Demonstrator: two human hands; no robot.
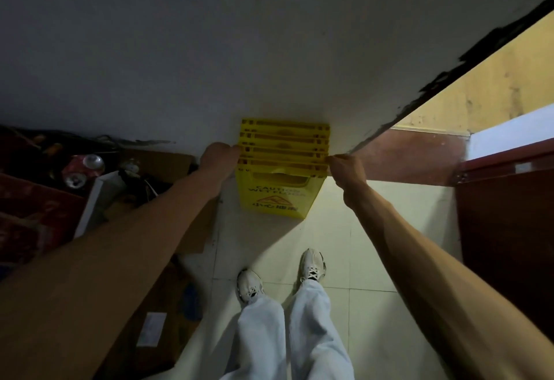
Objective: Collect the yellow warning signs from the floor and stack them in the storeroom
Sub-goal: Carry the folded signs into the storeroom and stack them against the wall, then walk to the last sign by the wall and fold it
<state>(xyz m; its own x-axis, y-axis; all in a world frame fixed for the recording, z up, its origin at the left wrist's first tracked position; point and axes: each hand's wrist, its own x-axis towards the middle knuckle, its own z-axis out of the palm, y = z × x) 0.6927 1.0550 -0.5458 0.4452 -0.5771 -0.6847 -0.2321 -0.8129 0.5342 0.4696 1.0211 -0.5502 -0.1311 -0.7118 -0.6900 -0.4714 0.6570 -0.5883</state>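
View from above, looking down past two bare forearms to a pale tiled floor (344, 229) in a dim room. At the centre of the frame a stack of yellow wet-floor signs (283, 166) stands upright on the floor, leaning against a grey wall (209, 50) that fills the upper half of the frame. The folded signs are nested one behind another, their top edges showing as a row of ridged yellow bars; the nearest panel reads "CAUTION WET FLOOR" above a triangle symbol.

The left hand (220, 156) is closed on the left side of the stack near its top, fingers curled round the edge. The right hand (344, 168) pinches the right side at about the same height, fingers closed on the plastic. Exactly which signs in the stack each hand holds cannot be told.

The signs look like moulded plastic: probably light, stiff and smooth, so liable to slide against each other. Squeezing both side edges near the top, or using the cut-out handle slot in the near panel, seems the surest hold.

At lower centre are white trainers (311, 265) and pale trousers. At left lie cardboard (168, 163) and crushed drink cans (84, 169). A dark red door (506, 229) stands at right.
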